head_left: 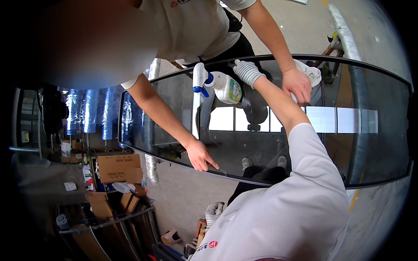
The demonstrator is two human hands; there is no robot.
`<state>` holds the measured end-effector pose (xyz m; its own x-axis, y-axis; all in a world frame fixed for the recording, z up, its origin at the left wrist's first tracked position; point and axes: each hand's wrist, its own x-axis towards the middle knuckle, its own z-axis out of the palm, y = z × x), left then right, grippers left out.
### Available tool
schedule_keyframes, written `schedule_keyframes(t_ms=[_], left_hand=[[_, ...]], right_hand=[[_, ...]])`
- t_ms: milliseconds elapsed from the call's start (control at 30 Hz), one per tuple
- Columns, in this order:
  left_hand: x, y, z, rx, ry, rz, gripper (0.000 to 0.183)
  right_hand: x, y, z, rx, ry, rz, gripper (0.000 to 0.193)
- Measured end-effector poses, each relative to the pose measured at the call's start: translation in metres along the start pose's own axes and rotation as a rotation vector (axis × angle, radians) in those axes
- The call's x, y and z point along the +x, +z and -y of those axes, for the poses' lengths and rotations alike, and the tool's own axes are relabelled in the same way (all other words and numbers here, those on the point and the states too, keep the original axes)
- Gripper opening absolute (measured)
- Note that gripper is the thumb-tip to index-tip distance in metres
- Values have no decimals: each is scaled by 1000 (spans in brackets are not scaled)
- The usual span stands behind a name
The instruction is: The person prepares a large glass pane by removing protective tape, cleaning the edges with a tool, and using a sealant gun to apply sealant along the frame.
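White ribbed glove on the right hand (pixel 247 72), over by the far side of the dark glass pane (pixel 383 100). Fingers look loosely bent; nothing visible in them, but tips are partly hidden, so can't tell if they grip the rim or just rest there. What looks like the left hand (pixel 213 213) is low beside the shirt (pixel 283 222), same kind of glove, clear of the pane; can't read its grasp.

Just left of the right hand: white spray bottle (pixel 228 90), blue collar, apparently standing on the pane. Main risk IMO: a sideways sweep by that glove or the co-worker's forearm (pixel 163 111) tips it. Smooth glass, so it could slide or leak.

Further out: co-worker's pointing hand (pixel 201 156) is at the near edge. Co-worker's other hand (pixel 297 86) is low over the pane, next to a crumpled white cloth (pixel 310 73). Right forearm (pixel 281 102) passes near it; they could bump if both move at once.

Pane seems to lie across film-wrapped supports (pixel 359 122), ends overhanging. Leaning hard on one end could shift or tip it, maybe chip an edge.

Lower left: cardboard box (pixel 117 168) and loaded rack (pixel 104 226). Possible trip if someone steps that way.
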<state>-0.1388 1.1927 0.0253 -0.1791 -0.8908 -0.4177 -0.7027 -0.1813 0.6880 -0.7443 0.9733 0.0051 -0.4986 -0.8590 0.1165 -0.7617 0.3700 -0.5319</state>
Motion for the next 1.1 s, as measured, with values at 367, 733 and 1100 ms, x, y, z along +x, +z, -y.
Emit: schedule_keyframes(t_ms=[367, 733, 1100], left_hand=[[7, -6, -2, -42, -87, 113, 16], [-8, 7, -62, -424, -172, 195, 22], [3, 8, -52, -293, -155, 215, 13]], right_hand=[[-11, -27, 4, -248, -13, 33, 22], [-2, -1, -10, -202, -160, -96, 28], [20, 28, -21, -467, -343, -8, 23]])
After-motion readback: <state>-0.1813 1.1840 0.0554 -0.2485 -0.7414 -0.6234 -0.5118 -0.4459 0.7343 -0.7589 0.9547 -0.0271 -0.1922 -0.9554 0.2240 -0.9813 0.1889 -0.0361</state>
